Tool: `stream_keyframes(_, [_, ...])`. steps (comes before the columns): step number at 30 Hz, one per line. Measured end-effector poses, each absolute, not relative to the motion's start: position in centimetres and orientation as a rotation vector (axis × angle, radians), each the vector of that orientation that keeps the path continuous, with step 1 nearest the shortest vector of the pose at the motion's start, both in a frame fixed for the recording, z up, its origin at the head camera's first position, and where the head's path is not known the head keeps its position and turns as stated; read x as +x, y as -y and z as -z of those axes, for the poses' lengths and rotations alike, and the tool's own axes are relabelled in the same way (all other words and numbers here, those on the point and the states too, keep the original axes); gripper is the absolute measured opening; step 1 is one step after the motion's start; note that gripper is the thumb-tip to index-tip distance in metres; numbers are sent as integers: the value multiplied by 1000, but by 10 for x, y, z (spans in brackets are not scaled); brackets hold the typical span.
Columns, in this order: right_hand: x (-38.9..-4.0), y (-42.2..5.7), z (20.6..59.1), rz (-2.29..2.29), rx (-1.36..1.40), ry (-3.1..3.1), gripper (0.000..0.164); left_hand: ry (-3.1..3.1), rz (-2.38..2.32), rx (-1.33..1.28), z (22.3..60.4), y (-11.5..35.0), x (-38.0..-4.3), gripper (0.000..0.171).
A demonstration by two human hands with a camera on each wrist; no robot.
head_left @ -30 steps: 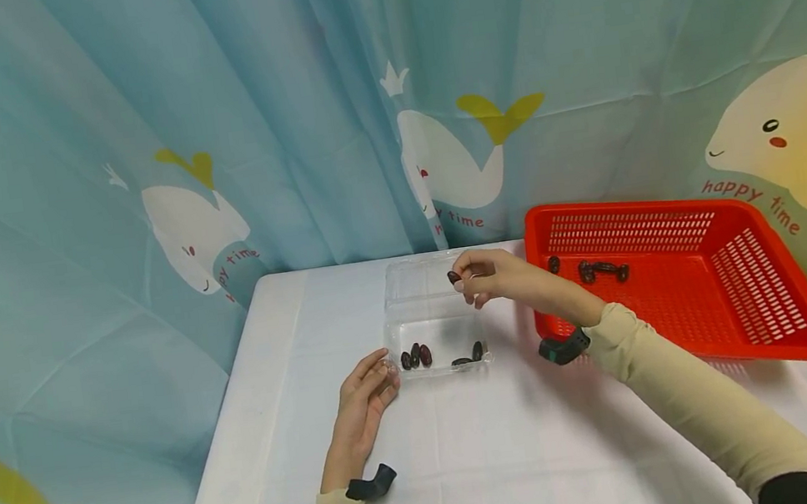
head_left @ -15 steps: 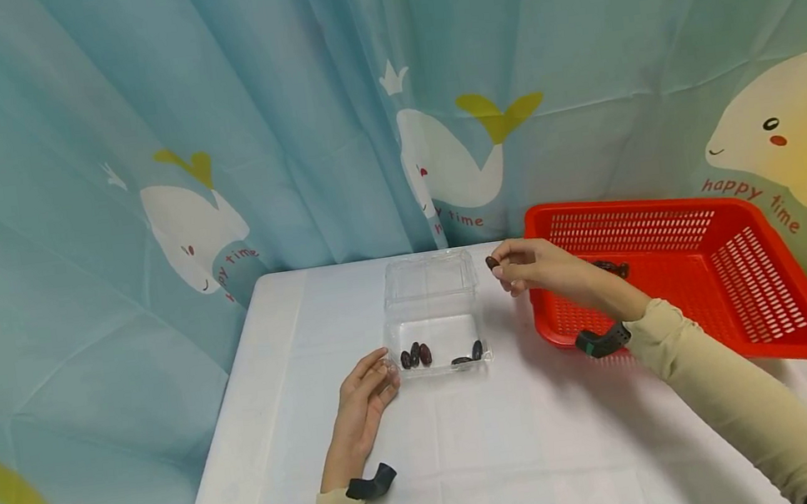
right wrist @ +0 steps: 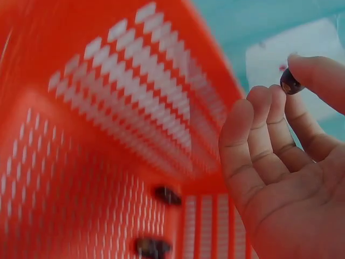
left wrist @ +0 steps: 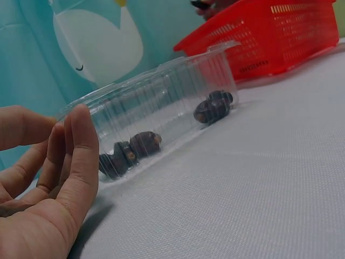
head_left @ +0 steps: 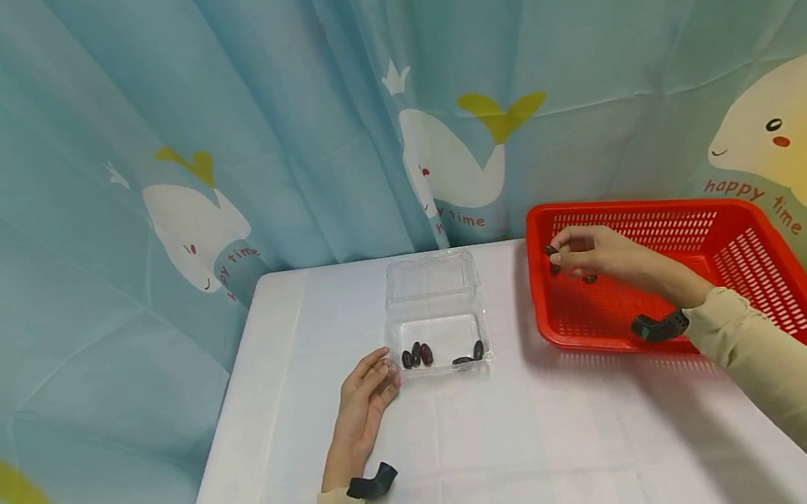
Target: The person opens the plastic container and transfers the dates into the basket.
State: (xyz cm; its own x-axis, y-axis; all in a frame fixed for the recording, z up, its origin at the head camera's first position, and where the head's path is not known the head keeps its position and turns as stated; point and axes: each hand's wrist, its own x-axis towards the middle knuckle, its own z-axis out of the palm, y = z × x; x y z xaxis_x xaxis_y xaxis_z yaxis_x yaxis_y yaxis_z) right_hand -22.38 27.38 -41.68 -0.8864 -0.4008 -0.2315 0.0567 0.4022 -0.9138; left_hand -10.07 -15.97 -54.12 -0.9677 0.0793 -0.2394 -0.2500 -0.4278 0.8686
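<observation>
Several dark dates [head_left: 427, 354] lie along the front of a hinged clear plastic box [head_left: 439, 332], in a left and a right group. My left hand [head_left: 367, 401] is at the box's front left corner; in the left wrist view its fingers and thumb grip the corner by the rim. My right hand [head_left: 600, 251] is over the left end of a red plastic basket [head_left: 685, 205]. Thumb and index finger pinch one date [right wrist: 291, 82], the other fingers slightly bent. In the right wrist view, loose dates [right wrist: 152, 247] show on the basket floor, blurred.
A white-covered table [head_left: 475, 462] carries the box and the basket. The box's lid [head_left: 429, 276] is folded back behind it. A blue-green curtain [head_left: 326, 110] with whale prints hangs along the table's far edge. The right forearm [head_left: 790, 381] crosses the basket's front rim.
My right hand has moved right with a date between its fingers, from above the clear box to over the basket. My left hand and the dates in the box have stayed put.
</observation>
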Motion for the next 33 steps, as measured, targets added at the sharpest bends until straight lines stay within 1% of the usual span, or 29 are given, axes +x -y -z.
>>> stream_keyframes(9, [-228, -331, 423, 1340, -282, -2392, 31, -1559, -2500, -222, 543, 160, -100, 44])
stream_keyframes(14, [-231, -356, 432, 1264, -240, -2433, 32, -1601, -2476, -187, 542, 160, -100, 46])
stream_keyframes(17, [-234, -366, 438, 1214, -214, -2441, 32, -1608, -2471, -179, 542, 161, -100, 47])
stream_keyframes(22, [-237, -377, 447, 1170, -204, -2458, 27, -1583, -2482, -214, 541, 160, -100, 45])
stream_keyframes(27, [-238, -388, 451, 1106, -187, -2487, 28, -1581, -2484, -251, 541, 159, -101, 41])
stream_keyframes(30, [-239, -393, 454, 1045, -157, -2495, 29, -1597, -2473, -238, 541, 159, -101, 41])
stream_keyframes(33, [-241, -398, 457, 982, -153, -2510, 26, -1604, -2468, -219, 541, 160, -100, 44])
